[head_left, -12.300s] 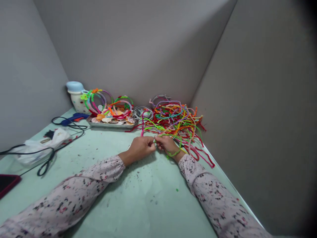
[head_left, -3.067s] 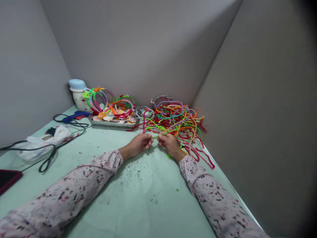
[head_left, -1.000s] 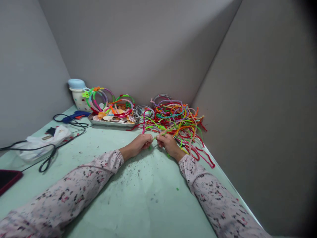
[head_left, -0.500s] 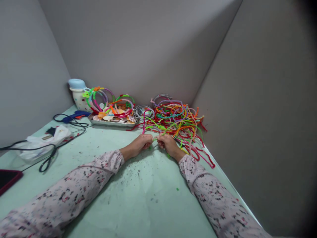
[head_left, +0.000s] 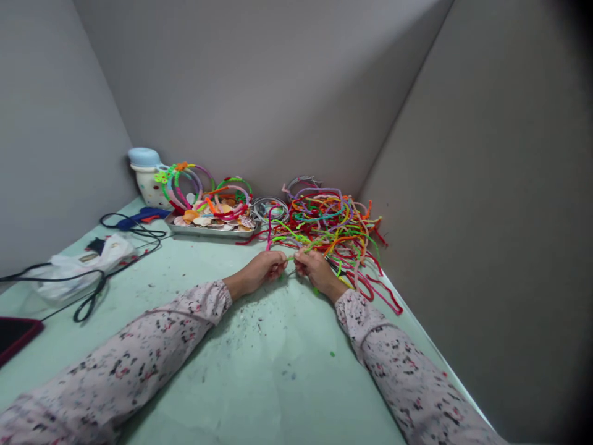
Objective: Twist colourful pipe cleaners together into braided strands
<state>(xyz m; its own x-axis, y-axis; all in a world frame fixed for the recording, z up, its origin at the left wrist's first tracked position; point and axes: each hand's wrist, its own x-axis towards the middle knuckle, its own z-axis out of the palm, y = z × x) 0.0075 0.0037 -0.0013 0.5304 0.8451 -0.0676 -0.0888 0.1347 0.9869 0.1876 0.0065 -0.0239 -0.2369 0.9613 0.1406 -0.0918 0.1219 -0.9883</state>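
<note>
My left hand is closed in a pinch on a green pipe cleaner. Just to its right, my right hand pinches the same fuzzy green stem, with a short stretch showing between the two hands. A thin grey strand hangs just below the fingers. Right behind my hands lies a tangled heap of coloured pipe cleaners, red, orange, green, pink and purple. The fingertips of both hands are partly hidden.
A metal tray holds shells and pipe-cleaner rings. Behind it stand a blue-lidded cup and coiled wire. At left lie a plastic bag, black cable, blue-handled tool and dark red-edged device. Walls enclose the table.
Both hands stay nearly in place. The fingers of my right hand have shifted slightly on the green pipe cleaner, and the green end below my left hand no longer shows.
</note>
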